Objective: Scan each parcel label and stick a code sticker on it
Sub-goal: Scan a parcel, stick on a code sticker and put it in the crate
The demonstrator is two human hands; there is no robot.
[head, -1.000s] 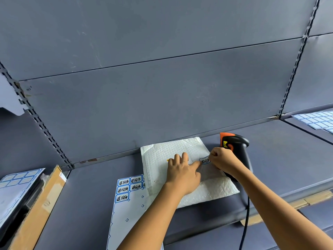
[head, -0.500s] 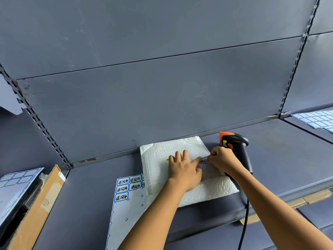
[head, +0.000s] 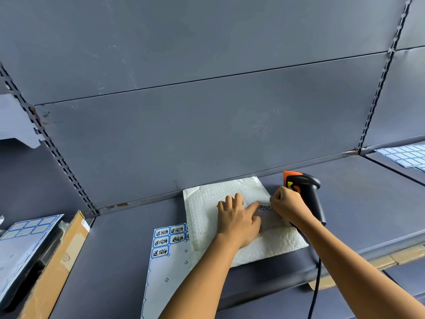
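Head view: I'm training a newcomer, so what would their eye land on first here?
Two hands meet on the white bubble mailer on the shelf: the left hand presses flat while the right hand pinches a code sticker near its right edge. Next, the orange-and-black scanner just behind the right hand.

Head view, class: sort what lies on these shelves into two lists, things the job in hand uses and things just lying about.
In use: white parcel, code sticker, sticker sheet, scanner, left hand pressing the parcel, right hand pinching the sticker.

Lying about: cardboard box, left label sheet, right label sheet.
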